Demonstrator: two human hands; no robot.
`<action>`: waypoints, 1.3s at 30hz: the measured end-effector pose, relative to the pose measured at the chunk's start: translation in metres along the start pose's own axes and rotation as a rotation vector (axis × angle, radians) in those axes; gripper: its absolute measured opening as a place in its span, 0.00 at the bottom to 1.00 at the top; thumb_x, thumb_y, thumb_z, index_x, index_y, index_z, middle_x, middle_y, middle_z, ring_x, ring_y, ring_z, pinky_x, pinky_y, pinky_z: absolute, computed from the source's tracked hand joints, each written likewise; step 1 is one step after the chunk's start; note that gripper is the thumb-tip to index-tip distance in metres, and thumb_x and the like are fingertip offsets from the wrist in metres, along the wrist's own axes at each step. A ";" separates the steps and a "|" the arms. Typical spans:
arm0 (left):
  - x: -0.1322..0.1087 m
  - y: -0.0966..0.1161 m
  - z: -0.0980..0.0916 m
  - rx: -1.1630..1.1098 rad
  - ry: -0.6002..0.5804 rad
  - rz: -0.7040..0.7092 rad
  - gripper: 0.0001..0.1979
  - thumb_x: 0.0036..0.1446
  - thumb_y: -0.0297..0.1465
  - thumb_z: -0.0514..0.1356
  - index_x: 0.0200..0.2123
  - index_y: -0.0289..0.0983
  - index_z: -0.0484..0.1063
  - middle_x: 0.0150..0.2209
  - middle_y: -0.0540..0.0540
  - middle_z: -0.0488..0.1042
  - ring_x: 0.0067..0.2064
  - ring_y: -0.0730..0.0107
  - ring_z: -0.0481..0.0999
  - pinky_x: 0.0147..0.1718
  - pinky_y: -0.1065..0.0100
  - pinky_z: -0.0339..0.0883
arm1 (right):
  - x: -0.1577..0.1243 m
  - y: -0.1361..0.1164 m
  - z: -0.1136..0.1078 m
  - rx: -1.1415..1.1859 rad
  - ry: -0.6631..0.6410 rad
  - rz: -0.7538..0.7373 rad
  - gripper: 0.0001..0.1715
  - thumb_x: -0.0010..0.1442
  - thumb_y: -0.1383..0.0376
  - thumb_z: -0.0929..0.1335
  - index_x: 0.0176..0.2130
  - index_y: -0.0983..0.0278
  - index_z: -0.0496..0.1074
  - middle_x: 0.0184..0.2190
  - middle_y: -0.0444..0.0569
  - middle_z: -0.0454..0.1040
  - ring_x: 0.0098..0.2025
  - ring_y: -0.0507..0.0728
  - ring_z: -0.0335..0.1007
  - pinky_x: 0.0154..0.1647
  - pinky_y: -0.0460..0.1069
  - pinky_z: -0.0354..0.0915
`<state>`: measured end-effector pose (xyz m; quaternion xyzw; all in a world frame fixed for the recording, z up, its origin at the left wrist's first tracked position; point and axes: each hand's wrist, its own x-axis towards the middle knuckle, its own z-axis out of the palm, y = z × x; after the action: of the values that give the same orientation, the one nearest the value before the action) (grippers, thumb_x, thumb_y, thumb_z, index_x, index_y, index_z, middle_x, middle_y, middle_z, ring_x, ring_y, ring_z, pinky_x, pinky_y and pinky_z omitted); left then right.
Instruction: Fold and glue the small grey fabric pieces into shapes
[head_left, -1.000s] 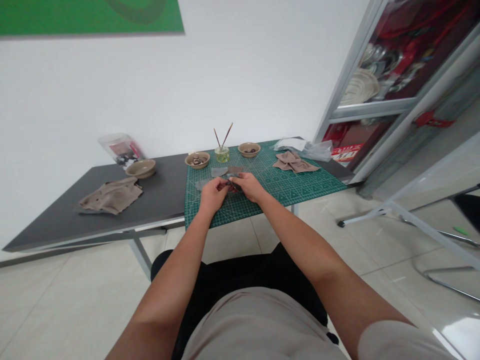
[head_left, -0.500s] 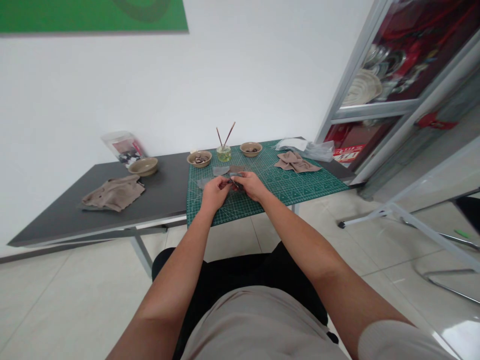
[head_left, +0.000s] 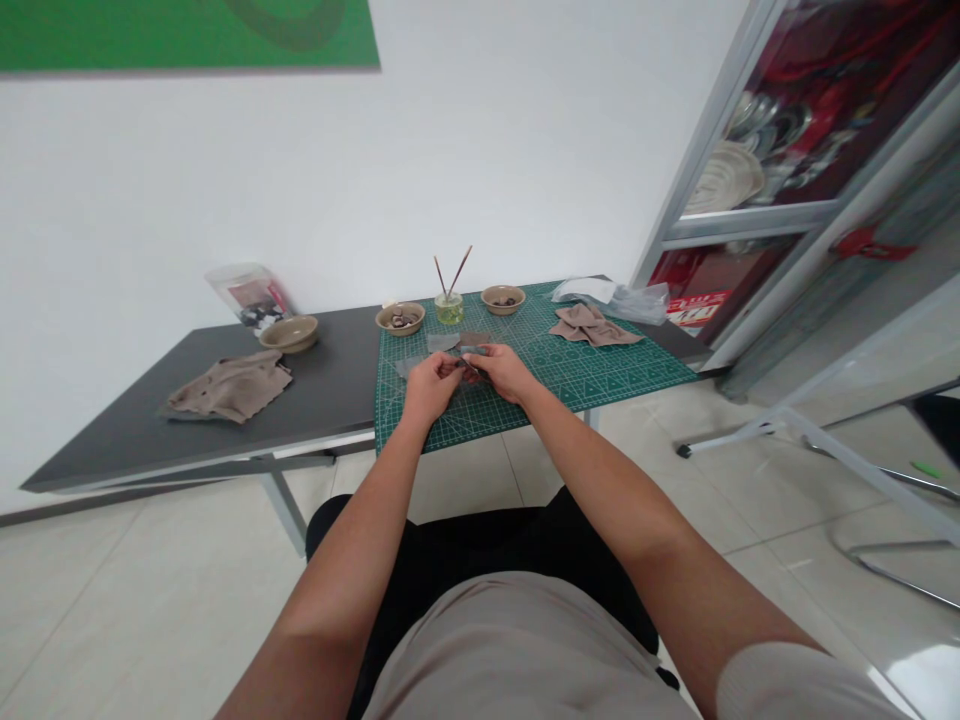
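Note:
My left hand (head_left: 427, 385) and my right hand (head_left: 502, 370) meet over the green cutting mat (head_left: 585, 375), both with fingers pinched together on a small dark object (head_left: 463, 368) between them. What that object is stays too small to make out. Grey sheet pieces (head_left: 439, 342) lie on the mat just behind my hands. Behind those stand a small glass jar with two brushes (head_left: 449, 300) and two tan bowls, one bowl (head_left: 400, 318) to the left and another bowl (head_left: 502, 298) to the right, each holding small dark bits.
A tan cloth (head_left: 592, 324) and clear plastic bags (head_left: 615, 295) lie on the mat's right end. On the dark grey table (head_left: 330, 390) to the left are another tan cloth (head_left: 229, 385), an empty bowl (head_left: 289, 333) and a plastic packet (head_left: 251, 295). A glass cabinet (head_left: 787, 150) stands at right.
My hands have stayed together on the small object with only slight finger movement. The camera has shifted a little, nudging the scene to the right.

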<state>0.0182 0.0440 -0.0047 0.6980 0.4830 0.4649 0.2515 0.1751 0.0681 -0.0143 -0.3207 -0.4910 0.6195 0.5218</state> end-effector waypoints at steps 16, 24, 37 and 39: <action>0.004 -0.003 -0.001 -0.026 0.104 0.074 0.05 0.51 0.32 0.64 0.32 0.38 0.75 0.29 0.49 0.75 0.31 0.70 0.73 0.34 0.68 0.67 | 0.004 0.003 0.000 -0.011 0.106 -0.028 0.16 0.49 0.58 0.75 0.32 0.65 0.70 0.23 0.44 0.74 0.22 0.51 0.69 0.23 0.46 0.65; 0.004 -0.006 0.000 -0.350 0.140 -0.021 0.11 0.48 0.34 0.66 0.36 0.37 0.75 0.30 0.49 0.77 0.31 0.71 0.76 0.36 0.67 0.71 | 0.005 0.007 -0.004 0.025 0.097 -0.076 0.19 0.46 0.57 0.75 0.35 0.65 0.71 0.26 0.43 0.74 0.24 0.50 0.68 0.26 0.46 0.65; 0.006 -0.011 0.003 -0.426 0.035 -0.069 0.16 0.40 0.30 0.69 0.36 0.36 0.75 0.32 0.48 0.79 0.34 0.67 0.78 0.40 0.63 0.72 | 0.002 0.005 -0.002 -0.005 0.060 -0.073 0.18 0.41 0.59 0.78 0.31 0.66 0.75 0.25 0.43 0.75 0.26 0.50 0.69 0.31 0.47 0.65; 0.007 -0.011 0.002 -0.430 0.034 -0.074 0.16 0.41 0.30 0.69 0.37 0.36 0.75 0.31 0.48 0.79 0.33 0.67 0.78 0.40 0.63 0.72 | 0.001 0.004 -0.002 0.003 0.062 -0.084 0.18 0.40 0.59 0.78 0.31 0.66 0.75 0.27 0.43 0.75 0.28 0.50 0.69 0.33 0.47 0.65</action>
<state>0.0160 0.0547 -0.0121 0.6021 0.4024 0.5594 0.4033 0.1747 0.0701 -0.0185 -0.3181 -0.4866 0.5874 0.5630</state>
